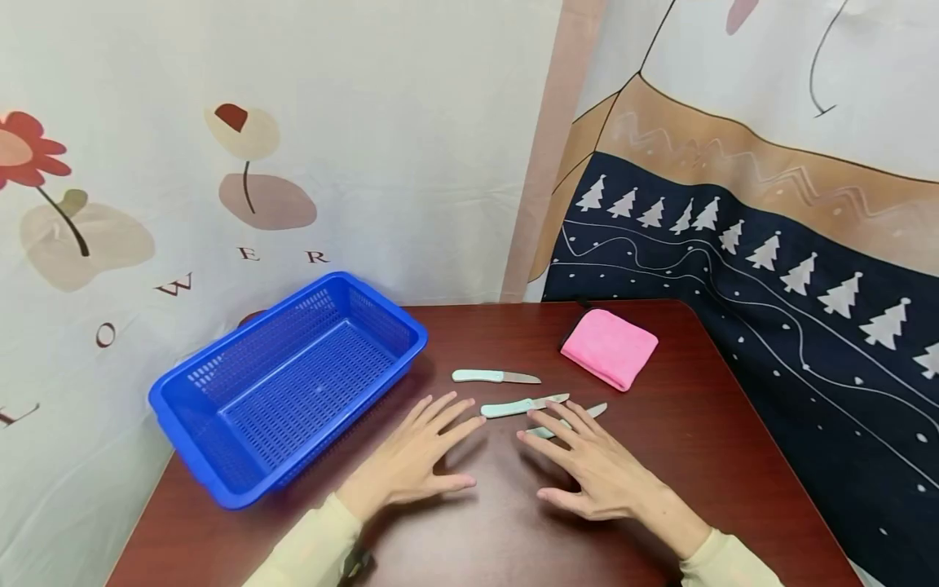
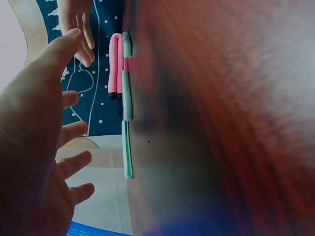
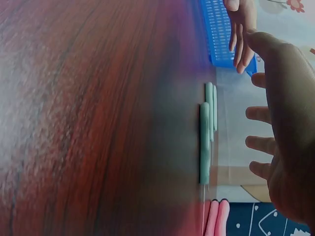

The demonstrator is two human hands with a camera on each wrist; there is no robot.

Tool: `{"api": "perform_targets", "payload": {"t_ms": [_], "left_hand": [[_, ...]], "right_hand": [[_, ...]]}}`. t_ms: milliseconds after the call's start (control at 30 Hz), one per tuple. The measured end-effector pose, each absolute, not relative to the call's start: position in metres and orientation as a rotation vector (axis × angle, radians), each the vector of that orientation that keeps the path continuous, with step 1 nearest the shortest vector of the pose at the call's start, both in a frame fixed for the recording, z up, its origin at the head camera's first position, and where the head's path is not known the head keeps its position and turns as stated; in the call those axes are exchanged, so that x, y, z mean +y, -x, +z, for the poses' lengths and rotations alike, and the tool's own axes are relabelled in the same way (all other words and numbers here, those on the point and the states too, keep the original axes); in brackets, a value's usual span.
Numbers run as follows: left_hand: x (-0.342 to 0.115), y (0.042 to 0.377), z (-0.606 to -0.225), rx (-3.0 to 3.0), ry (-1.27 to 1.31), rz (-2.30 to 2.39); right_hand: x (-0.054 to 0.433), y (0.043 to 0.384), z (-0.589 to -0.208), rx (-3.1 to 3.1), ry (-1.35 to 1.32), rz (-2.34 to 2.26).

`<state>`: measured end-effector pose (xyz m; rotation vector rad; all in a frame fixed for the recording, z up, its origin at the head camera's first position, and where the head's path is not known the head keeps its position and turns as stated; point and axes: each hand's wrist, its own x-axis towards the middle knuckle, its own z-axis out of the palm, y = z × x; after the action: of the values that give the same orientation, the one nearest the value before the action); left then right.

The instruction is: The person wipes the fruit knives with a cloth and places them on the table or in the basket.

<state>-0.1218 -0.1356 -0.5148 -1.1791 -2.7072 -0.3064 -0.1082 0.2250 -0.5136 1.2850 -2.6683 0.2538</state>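
Three small knives with pale green handles lie on the table in the head view: a far knife (image 1: 478, 376), a middle knife (image 1: 508, 408) and a near knife (image 1: 597, 411). My left hand (image 1: 416, 455) hovers over the table left of them, fingers spread and holding nothing. The right hand (image 1: 592, 465) is above the near knife, its spread fingers hiding part of that handle; the right wrist view shows these fingers (image 3: 260, 142) apart from the knife handles (image 3: 204, 142). In the left wrist view, the left hand (image 2: 37, 128) is also off the tabletop.
A blue plastic basket (image 1: 414, 330) with perforated walls stands on the table at the left. A folded pink cloth (image 1: 610, 348) lies behind the knives on the right. Printed curtains (image 1: 411, 163) hang behind the dark red-brown table (image 1: 469, 546).
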Motion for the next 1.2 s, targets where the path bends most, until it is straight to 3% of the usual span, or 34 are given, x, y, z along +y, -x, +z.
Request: {"api": "perform_targets", "payload": {"t_ms": [1200], "left_hand": [[-0.103, 0.198, -0.519, -2.805, 1.045, -0.495]], "right_hand": [[0.276, 0.126, -0.507, -2.682, -0.974, 0.317]]}}
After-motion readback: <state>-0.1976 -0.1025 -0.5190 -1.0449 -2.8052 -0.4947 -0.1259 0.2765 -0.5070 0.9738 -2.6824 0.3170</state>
